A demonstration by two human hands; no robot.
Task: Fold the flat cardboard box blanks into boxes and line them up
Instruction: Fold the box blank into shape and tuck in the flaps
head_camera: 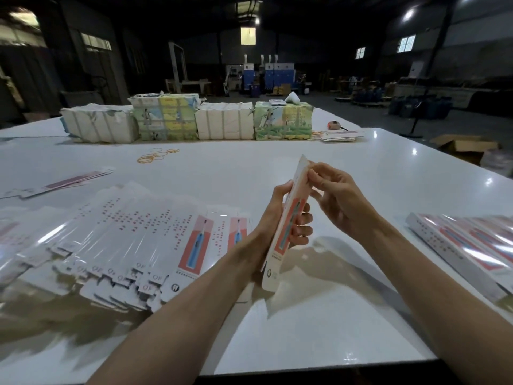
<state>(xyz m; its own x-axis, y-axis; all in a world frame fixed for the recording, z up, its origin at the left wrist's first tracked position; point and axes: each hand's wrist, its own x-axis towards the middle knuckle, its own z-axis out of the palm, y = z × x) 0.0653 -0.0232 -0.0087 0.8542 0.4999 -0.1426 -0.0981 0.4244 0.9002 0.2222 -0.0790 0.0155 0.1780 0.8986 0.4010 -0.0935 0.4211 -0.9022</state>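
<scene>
Cardboard box (294,190) clasped in L grip (268,218), R grip (341,195) pinching its top end; L palm hidden.

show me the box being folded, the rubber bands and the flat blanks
box being folded (282,240): head view, printed face
rubber bands (155,156): head view, cluster middle
flat blanks (133,234): head view, white face

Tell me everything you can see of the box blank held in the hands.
The box blank is a long, narrow piece of glossy white card with a coral panel bearing a blue picture and a small dark round mark near its lower end. It is steeply tilted, its upper end leaning away, over the white table. The left hand grips its middle, fingers curled round it. The right hand pinches its upper end.
</scene>
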